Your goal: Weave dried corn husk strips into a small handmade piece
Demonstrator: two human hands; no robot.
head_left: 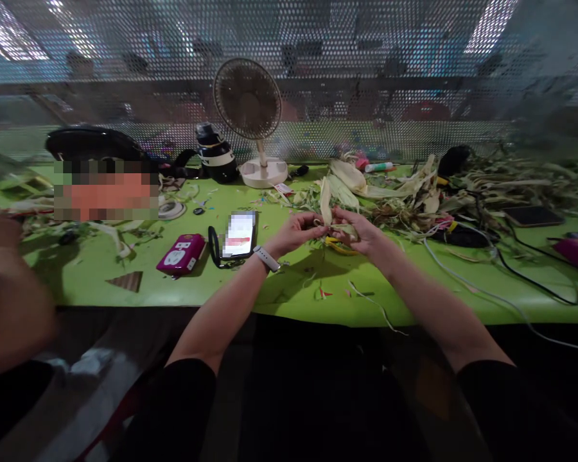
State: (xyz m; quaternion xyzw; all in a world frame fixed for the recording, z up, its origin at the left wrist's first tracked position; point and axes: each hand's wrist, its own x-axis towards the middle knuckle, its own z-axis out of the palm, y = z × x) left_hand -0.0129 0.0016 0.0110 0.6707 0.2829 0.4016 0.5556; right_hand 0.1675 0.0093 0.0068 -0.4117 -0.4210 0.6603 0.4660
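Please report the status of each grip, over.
Left grip, right grip: both on pale husk strip. Yellow object near right grip. Leaf pile just beyond.

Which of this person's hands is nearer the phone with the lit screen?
Left: the left hand is right of the phone; the right hand is farther right.

A single view looks from the wearer's head, facing forward and down across the green table [284, 298] to the perforated screen [327, 38] beyond. The left hand [295, 235] and right hand [362, 233] lie at middle distance (near the view's center).
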